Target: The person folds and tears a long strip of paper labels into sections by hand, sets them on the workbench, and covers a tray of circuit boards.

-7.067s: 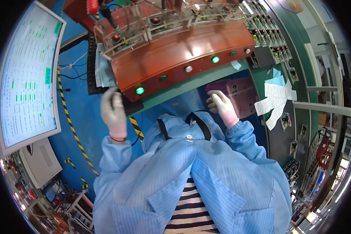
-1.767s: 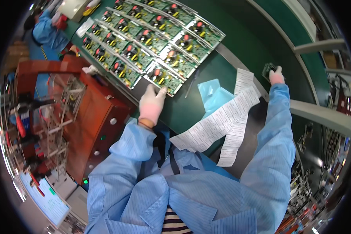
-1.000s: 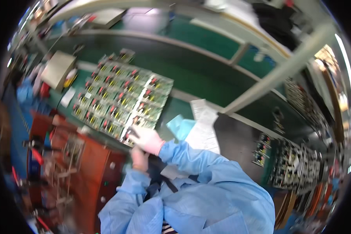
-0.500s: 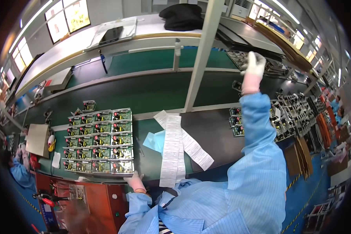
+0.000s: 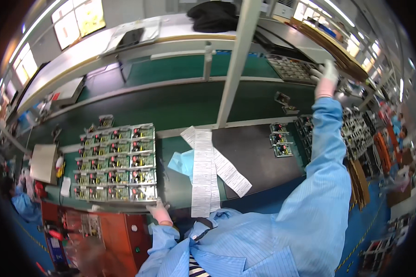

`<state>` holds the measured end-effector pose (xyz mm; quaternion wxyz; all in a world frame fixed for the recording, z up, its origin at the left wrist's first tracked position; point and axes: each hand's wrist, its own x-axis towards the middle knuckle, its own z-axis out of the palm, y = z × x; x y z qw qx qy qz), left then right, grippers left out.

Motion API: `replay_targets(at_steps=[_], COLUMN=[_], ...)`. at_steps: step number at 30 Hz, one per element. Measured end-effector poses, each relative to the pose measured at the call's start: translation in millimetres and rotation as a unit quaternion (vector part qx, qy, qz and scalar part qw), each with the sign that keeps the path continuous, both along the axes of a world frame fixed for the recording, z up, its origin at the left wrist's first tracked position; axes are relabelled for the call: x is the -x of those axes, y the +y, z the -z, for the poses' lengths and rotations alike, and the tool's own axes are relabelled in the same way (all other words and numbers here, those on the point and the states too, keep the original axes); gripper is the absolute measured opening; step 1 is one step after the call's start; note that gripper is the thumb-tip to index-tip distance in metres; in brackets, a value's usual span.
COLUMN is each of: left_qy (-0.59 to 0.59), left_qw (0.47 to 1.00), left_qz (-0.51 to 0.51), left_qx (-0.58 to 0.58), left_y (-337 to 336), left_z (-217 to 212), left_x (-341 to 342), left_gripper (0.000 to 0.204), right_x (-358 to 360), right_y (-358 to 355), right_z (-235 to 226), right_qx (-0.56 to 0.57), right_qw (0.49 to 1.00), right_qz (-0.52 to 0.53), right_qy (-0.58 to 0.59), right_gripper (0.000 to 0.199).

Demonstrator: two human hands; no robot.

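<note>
My right hand (image 5: 326, 78), in a white and pink glove, is stretched far out to the right. Its fingers are apart with nothing visible in them, close to a panel of small parts (image 5: 291, 68) under the shelf. Rows of green circuit boards in metal frames (image 5: 118, 161) stand on the bench to the left. My left hand (image 5: 160, 214), gloved too, rests at the bench's front edge by the near right corner of these rows, fingers partly spread. Between my arms lie long printed paper strips (image 5: 202, 171) over a light blue sheet (image 5: 182, 163).
Three circuit boards (image 5: 281, 140) sit on the dark mat (image 5: 254, 154), with many more framed boards (image 5: 358, 129) beyond my right forearm. A white post (image 5: 238, 64) rises at the bench's back. Left stands an orange cabinet (image 5: 125, 235); a person in blue (image 5: 25, 205) is farther left.
My right hand has moved farther right, and its sleeve now uncovers the boards on the dark mat. My left hand stays at the bench edge. The view has shifted slightly.
</note>
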<state>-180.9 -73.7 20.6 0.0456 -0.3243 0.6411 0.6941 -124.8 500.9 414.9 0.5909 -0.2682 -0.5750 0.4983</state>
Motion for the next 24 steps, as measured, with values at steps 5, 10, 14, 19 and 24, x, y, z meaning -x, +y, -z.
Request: replay_targets(at_steps=[5,10,14,19,24], left_qy=[0.110,0.015,0.003,0.040,0.034], left_qw=[0.990,0.991,0.995,0.992,0.980], left_qz=[0.039,0.114,0.084,0.117,0.179], left_qx=[0.083,0.073,0.045,-0.041,-0.080], left_y=[-4.8,7.0,-9.0,-14.1,-21.7], left_z=[41.8,4.2,-4.5,11.5,33.8], left_x=[8.1,6.9,-2.1,4.1,-26.0], left_gripper=[0.029,0.028,0.033,0.025,0.031], right_x=[-31.8,-71.2,-127.1,-265.4,-392.1], right_y=[169.0,208.0,75.2,-68.2,-185.5], right_z=[-15.8,-26.2,25.9,106.6,219.6], right_qx=[0.052,-0.148,-0.270,0.004,-0.159], right_qw=[0.973,0.945,0.934,0.985,0.946], right_qz=[-0.221,-0.162,-0.020,-0.170,0.017], right_qy=[-0.038,-0.243,-0.234,-0.013,-0.280], right_gripper=[0.043,0.040,0.039,0.047,0.037])
